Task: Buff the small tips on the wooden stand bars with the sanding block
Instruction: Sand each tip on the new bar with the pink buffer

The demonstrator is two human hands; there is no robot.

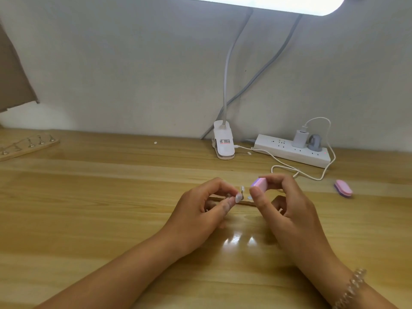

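A thin wooden stand bar [245,202] lies on the table, mostly hidden behind my hands. My left hand [205,210] pinches a small pale tip [238,198] on the bar between thumb and fingers. Another small tip [242,188] stands just above it. My right hand [287,208] grips a pink and lilac sanding block [259,183], with its lilac end close to that upper tip. I cannot tell whether the block touches the tip.
A second pink sanding block [343,188] lies to the right. A white power strip [294,152] with a charger and cable, and a clip lamp base [223,141], sit near the wall. Another wooden stand bar [29,146] with small stands is at far left.
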